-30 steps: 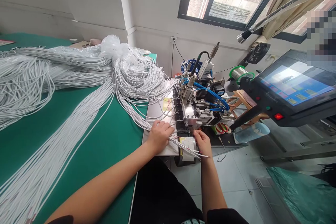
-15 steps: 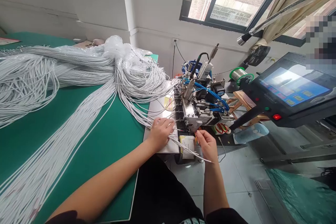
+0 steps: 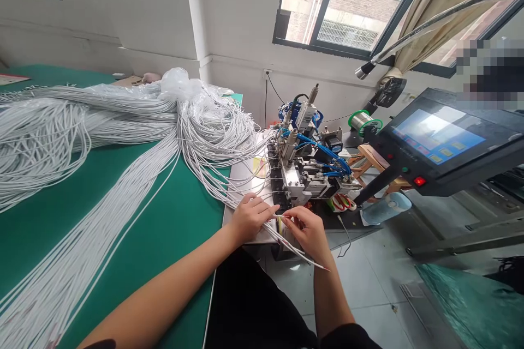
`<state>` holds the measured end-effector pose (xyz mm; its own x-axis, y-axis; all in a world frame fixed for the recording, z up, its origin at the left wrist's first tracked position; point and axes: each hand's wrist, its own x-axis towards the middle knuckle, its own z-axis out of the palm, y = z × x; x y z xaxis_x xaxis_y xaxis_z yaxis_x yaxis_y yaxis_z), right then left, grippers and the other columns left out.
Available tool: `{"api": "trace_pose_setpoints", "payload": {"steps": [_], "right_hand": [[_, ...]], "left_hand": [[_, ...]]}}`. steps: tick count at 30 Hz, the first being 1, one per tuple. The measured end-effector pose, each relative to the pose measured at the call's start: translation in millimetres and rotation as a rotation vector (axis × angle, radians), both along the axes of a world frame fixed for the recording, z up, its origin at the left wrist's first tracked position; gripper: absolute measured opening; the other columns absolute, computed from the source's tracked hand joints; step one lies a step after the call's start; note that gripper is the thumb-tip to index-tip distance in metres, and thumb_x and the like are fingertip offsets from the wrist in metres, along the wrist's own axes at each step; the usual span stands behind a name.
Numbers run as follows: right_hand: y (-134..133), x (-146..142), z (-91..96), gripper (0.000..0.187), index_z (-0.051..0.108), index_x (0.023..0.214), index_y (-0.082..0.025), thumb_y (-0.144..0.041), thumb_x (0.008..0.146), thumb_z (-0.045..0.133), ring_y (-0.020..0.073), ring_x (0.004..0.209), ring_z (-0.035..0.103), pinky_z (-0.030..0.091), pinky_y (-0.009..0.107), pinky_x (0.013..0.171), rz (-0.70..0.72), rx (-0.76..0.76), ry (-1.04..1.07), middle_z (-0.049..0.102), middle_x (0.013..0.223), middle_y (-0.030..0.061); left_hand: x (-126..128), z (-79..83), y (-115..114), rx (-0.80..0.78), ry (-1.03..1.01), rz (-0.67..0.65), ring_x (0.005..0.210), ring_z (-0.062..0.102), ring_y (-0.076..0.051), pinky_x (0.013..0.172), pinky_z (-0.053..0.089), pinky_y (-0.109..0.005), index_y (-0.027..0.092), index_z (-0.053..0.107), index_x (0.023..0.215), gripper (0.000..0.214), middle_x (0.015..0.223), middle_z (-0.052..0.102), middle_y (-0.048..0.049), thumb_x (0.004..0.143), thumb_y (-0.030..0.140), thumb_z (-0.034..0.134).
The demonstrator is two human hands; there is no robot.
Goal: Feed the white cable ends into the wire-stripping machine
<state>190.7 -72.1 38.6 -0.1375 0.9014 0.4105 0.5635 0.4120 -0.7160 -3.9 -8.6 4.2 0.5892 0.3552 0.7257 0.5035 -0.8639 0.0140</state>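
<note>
**1. Left hand** (image 3: 250, 217): fingers curled over a small fan of wire ends (image 3: 305, 255), pressing them onto the metal plate (image 3: 245, 174) at the table (image 3: 172, 240) edge. The thumb and forefinger point toward the other hand.

**2. Right hand** (image 3: 310, 229): fingertips pinched on 1 thin strand of that fan, just in front of the machine (image 3: 305, 177).

**3. Wire heap** (image 3: 123, 114): long white bundles spread across the green table and running to the plate. We judge that only a few strands have reached the machine and the bulk is left. We cannot pick out a finished pile.

**4. Edges and room:** the fan's tips overhang the table edge, above the floor (image 3: 368, 278). The machine's clamps and blue hoses sit close ahead of both hands, and the red scissors (image 3: 341, 202) lie just beside its base. The touch screen (image 3: 438, 136) stands well apart to the right. The only open room is toward the body and out over the floor.
</note>
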Motion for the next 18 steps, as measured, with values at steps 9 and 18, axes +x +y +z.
{"api": "trace_pose_setpoints", "payload": {"steps": [9, 18], "right_hand": [[11, -6, -7.5, 0.017, 0.065, 0.078, -0.018, -0.03, 0.088, 0.06, 0.0142, 0.06, 0.051, 0.039, 0.026, 0.055, -0.164, 0.015, 0.154, 0.062, 0.072, 0.0018], [11, 3, -6.5, 0.021, 0.071, 0.086, -0.019, -0.038, 0.087, 0.063, 0.0187, 0.072, 0.062, 0.047, 0.027, 0.063, -0.195, -0.036, 0.291, 0.069, 0.082, 0.0048]], "left_hand": [[-2, 6.0, 2, -0.142, -0.088, 0.13, 0.088, 0.059, -0.02, 0.08, 0.042, -0.034, 0.02, 0.064, 0.114, 0.024, 0.095, 0.069, -0.0054, 0.095, 0.023, 0.049], [-5, 2.9, 5, -0.151, -0.126, -0.045, 0.068, 0.056, -0.015, 0.071, 0.041, -0.03, 0.02, 0.068, 0.085, 0.021, 0.069, 0.064, -0.0013, 0.092, 0.016, 0.049]]}}
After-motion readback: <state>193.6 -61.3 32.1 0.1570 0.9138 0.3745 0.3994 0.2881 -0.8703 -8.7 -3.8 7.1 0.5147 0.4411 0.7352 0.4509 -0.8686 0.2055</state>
